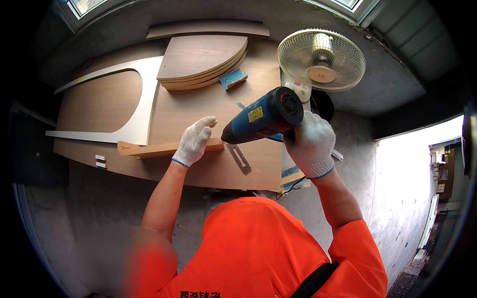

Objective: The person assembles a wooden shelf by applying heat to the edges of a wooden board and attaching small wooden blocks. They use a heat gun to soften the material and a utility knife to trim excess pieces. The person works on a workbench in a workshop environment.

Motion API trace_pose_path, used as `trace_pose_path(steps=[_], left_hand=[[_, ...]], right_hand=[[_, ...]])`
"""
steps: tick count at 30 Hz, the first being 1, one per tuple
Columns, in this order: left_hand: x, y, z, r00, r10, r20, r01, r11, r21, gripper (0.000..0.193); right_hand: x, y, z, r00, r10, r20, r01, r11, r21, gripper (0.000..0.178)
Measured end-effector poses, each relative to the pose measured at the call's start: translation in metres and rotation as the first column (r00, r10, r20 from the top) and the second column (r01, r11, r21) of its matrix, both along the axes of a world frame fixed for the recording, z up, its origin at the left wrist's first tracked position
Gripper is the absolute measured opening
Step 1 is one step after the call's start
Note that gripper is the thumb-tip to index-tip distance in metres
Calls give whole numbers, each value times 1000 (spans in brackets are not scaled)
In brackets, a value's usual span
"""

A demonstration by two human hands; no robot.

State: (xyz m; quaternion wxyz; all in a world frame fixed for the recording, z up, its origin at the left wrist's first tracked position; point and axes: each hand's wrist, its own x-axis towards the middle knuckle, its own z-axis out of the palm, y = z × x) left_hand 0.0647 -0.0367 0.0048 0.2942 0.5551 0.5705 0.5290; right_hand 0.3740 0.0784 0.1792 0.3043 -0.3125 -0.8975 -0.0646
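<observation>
So, starting at the far left, a pale curved cut-out frame (131,99) is laid flat on the big brown surface (198,169), with two small white blocks (100,161) near its lower end. A bit further right, a stack of rounded wood panels (203,62) is piled toward the back, and a small blue block (232,78) is tucked just beside it.

The left hand (194,141), in a white knit glove, is pressed down flat with fingers spread wide on a narrow wooden strip (169,148). Nothing is gripped by it; the strip is just held in place. The strip's long axis runs left to right across the surface, right under that hand.

Just right of it, a blue heat gun (263,116) is held tight by the gloved right hand (310,141), nozzle aimed down and left toward the strip's right end, near the left hand's fingertips. The nozzle tip is probably just off the wood, though contact can't really be judged from this angle. A flat metal bracket (239,159) is lying on the surface below the gun.

Off to the right, a white fan (320,59) is propped up at the surface's far corner.
</observation>
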Motion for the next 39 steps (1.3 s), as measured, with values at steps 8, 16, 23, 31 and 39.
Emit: trace_pose_path(steps=[8,16,23,31,39], left_hand=[[3,0,6,1000,7,0,-7,999,-37,45],[4,0,10,1000,-5,-2,5,999,-54,40],[4,-1,7,1000,10,24,-8,998,-65,38],[3,0,3,999,13,52,-9,997,-80,38],[11,5,16,943,-38,-331,-29,981,-194,33]], right_hand=[[3,2,-2,1000,-18,-6,18,1000,-8,27],[5,-2,-4,1000,-11,-19,11,1000,-17,29],[6,-2,-3,1000,-13,-21,13,1000,-16,30],[18,13,-23,986,-98,-131,74,981,-177,32],[45,38,-159,697,-692,-188,134,384,-914,38]])
